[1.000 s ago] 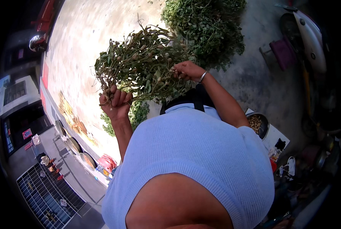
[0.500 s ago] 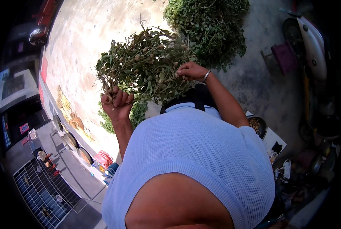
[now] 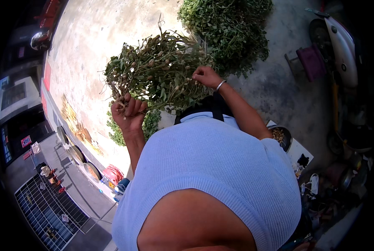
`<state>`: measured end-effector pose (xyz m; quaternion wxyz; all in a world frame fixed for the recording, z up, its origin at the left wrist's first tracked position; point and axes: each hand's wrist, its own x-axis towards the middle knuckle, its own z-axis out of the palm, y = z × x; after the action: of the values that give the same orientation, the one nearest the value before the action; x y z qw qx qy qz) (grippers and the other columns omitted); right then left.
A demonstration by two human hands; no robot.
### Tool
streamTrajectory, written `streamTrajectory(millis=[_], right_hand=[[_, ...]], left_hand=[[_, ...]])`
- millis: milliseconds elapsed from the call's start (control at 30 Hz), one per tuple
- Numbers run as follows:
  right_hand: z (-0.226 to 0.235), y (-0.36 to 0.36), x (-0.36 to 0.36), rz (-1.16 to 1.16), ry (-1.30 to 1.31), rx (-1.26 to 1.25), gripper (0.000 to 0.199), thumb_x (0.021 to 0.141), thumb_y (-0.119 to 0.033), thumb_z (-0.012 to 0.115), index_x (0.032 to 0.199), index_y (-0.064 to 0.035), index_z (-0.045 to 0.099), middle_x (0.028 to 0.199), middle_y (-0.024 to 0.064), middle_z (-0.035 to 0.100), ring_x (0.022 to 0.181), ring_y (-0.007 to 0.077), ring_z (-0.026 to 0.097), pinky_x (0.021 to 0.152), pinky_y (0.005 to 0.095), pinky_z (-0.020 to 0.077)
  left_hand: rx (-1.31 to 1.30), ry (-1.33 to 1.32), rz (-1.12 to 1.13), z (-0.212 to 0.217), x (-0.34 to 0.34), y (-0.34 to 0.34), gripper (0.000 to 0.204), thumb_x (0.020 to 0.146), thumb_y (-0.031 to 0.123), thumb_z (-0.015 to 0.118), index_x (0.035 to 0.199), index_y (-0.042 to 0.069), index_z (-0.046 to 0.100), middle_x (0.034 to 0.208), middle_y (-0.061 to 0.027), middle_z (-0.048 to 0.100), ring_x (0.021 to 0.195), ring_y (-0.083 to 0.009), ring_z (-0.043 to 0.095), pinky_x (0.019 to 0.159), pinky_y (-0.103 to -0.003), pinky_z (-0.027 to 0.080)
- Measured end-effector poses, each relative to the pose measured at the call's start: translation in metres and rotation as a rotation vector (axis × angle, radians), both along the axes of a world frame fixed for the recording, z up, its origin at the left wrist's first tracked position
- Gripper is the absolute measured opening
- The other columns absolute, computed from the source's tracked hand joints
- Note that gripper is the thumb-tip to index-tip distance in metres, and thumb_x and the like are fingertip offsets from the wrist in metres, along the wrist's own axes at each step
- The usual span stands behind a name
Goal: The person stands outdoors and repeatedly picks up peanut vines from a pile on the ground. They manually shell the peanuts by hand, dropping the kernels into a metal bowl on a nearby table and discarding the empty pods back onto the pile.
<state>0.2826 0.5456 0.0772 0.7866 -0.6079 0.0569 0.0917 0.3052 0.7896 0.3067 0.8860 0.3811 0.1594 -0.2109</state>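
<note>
My left hand (image 3: 129, 113) is closed around the root end of a bunch of peanut plants (image 3: 153, 71), left of my lap. The bunch spreads up and to the right, with leaves, tangled stems and many pale pods hanging among them. At its right edge my right hand (image 3: 207, 78), with a bracelet on the wrist, has thumb and fingers pinched together. A small pale bit at those fingertips looks like a peanut (image 3: 194, 77), partly hidden by the fingers.
A big heap of green plants (image 3: 224, 33) lies ahead on the concrete. More greenery (image 3: 152, 121) lies below the bunch. Beside my right elbow a bowl of peanuts (image 3: 278, 134) rests on a white surface. A purple stool (image 3: 311, 62) and a scooter (image 3: 341, 50) stand at the right.
My right hand has shifted slightly left and up along the bunch, still pinched. The leaves and pods have stirred a little; my left hand keeps its grip in place.
</note>
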Motion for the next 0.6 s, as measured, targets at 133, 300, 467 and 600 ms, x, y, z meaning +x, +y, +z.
streamTrajectory(millis=[133, 300, 467, 600], right_hand=[[-0.016, -0.004, 0.003, -0.352, -0.005, -0.638, 0.017, 0.075, -0.019, 0.068, 0.076, -0.0042, 0.061, 0.066, 0.0071, 0.061, 0.058, 0.0145, 0.058, 0.053, 0.0328, 0.0451], [-0.055, -0.072, -0.011, -0.432, 0.374, 0.171, 0.017, 0.078, -0.019, 0.065, 0.072, -0.0054, 0.055, 0.064, 0.0039, 0.055, 0.055, 0.0111, 0.055, 0.041, 0.0269, 0.0386], [0.038, -0.026, -0.007, -0.051, 0.372, 0.577, 0.020, 0.081, -0.025, 0.064, 0.076, -0.0063, 0.057, 0.063, -0.0008, 0.052, 0.049, 0.0051, 0.048, 0.037, 0.0192, 0.0314], [0.054, -0.013, 0.003, 0.248, 0.358, 0.108, 0.030, 0.076, -0.032, 0.069, 0.068, -0.0058, 0.059, 0.055, -0.0034, 0.047, 0.044, 0.0049, 0.041, 0.037, 0.0201, 0.0274]], left_hand=[[0.041, 0.022, 0.035, -0.005, -0.009, -0.007, 0.028, 0.070, 0.035, 0.054, 0.077, 0.007, 0.054, 0.040, 0.0055, 0.031, 0.038, -0.0089, 0.020, 0.047, -0.026, 0.023], [-0.021, -0.060, 0.021, 0.008, -0.009, 0.011, 0.026, 0.070, 0.032, 0.055, 0.076, 0.007, 0.052, 0.039, 0.0054, 0.030, 0.037, -0.0078, 0.020, 0.046, -0.025, 0.023], [-0.017, -0.042, 0.000, 0.003, -0.005, 0.002, 0.027, 0.067, 0.031, 0.058, 0.076, 0.007, 0.052, 0.040, 0.0048, 0.032, 0.038, -0.0083, 0.022, 0.047, -0.025, 0.023], [-0.025, -0.058, -0.036, 0.003, -0.008, 0.002, 0.026, 0.072, 0.032, 0.051, 0.078, 0.007, 0.053, 0.040, 0.0045, 0.032, 0.039, -0.0093, 0.022, 0.047, -0.025, 0.023]])
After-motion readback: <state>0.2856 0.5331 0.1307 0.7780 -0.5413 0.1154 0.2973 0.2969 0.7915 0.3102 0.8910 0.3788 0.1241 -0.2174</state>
